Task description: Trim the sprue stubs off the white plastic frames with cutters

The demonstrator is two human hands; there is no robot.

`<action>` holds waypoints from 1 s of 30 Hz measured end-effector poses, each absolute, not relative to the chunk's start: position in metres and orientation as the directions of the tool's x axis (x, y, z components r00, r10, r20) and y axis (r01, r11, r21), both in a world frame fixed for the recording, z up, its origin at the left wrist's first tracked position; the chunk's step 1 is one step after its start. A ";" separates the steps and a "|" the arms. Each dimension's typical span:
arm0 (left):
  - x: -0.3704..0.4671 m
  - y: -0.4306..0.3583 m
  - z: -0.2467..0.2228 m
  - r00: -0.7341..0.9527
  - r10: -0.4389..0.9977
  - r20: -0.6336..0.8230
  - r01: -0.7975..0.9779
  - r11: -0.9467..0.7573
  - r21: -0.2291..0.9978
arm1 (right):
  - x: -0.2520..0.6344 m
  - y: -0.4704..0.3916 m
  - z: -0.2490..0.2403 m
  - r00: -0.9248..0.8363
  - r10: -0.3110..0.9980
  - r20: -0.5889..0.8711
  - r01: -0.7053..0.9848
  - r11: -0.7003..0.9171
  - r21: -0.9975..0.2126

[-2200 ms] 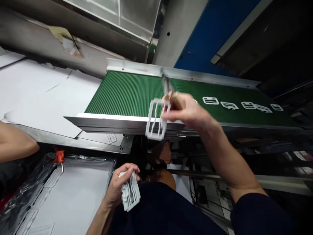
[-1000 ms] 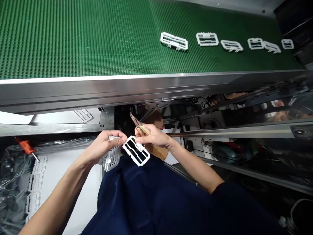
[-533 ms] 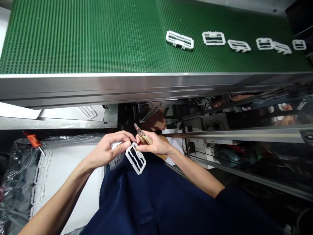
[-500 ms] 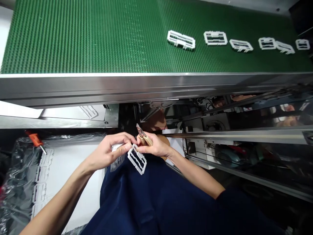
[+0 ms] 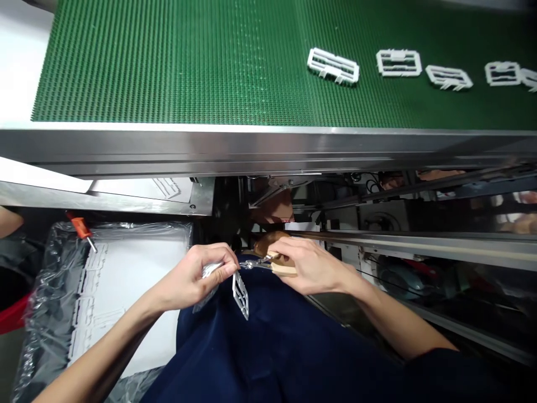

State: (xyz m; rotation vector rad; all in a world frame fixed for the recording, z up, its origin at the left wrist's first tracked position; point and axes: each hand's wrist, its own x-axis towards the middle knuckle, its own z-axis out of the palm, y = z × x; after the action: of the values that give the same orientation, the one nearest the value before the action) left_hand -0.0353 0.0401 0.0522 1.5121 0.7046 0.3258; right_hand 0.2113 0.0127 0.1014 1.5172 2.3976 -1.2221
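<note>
My left hand (image 5: 210, 277) is closed, its thumb and fingers pinching the upper corner of a white plastic frame (image 5: 240, 295) that hangs down over my dark blue clothing. More white parts (image 5: 211, 270) show behind these fingers, partly hidden by the hand. In my right hand (image 5: 312, 266) are nippers (image 5: 282, 268) with pale yellow handles, gripped with the handles spread. Their metal jaws point left and reach the top of the white frame by my left fingertips. Whether the jaws touch the plastic I cannot tell.
Several white frames (image 5: 333, 66) lie on the green conveyor belt (image 5: 176, 67) behind a metal rail (image 5: 251, 148). At left, an orange-handled screwdriver (image 5: 81, 228) lies at the edge of a plastic-lined box (image 5: 138, 263) holding white parts. Part of another person's hand (image 5: 9, 221) shows at far left.
My right hand has turned the nippers from pointing up to pointing left at the frame, and spread the handles. The hanging frame has turned more edge-on. The view has shifted left.
</note>
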 end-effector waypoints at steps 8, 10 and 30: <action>-0.025 0.045 0.052 0.760 0.601 -0.248 0.230 0.109 0.967 | 0.208 0.030 0.124 -0.580 0.623 -0.525 0.814 0.469 -0.342; -0.025 0.045 0.051 0.759 0.599 -0.255 0.228 0.123 0.966 | 0.207 0.033 0.127 -0.579 0.599 -0.553 0.812 0.486 -0.324; -0.019 0.043 0.054 0.773 0.583 -0.249 0.205 0.143 0.968 | 0.207 0.038 0.150 -0.572 0.561 -0.598 0.804 0.526 -0.276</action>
State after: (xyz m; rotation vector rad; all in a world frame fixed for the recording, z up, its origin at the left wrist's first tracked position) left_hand -0.0188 0.0426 0.0536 1.4316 0.6879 0.3062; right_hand 0.2069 0.0384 0.1496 1.1157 2.3293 -0.7472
